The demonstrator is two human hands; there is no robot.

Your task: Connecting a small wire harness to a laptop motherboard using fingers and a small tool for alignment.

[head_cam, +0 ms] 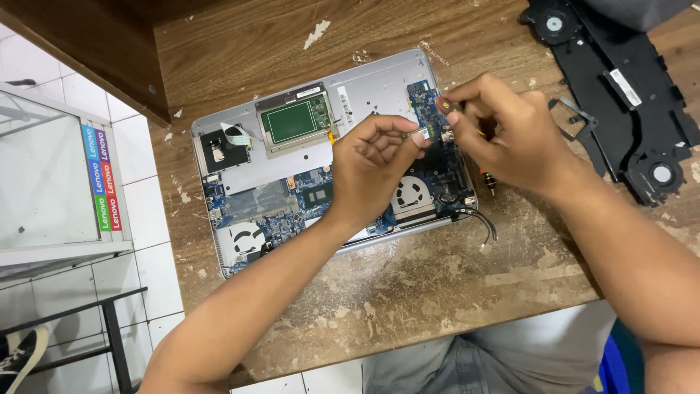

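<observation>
Left hand pinching a small card at the fingertips, just above the laptop board; right hand fingers closed on a screwdriver; better to keep card level, no forcing.

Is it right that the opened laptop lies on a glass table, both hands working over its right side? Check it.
Not quite. The head view shows the opened laptop on a worn wooden table, not glass. The rest holds: left hand and right hand work over its right side.
</observation>
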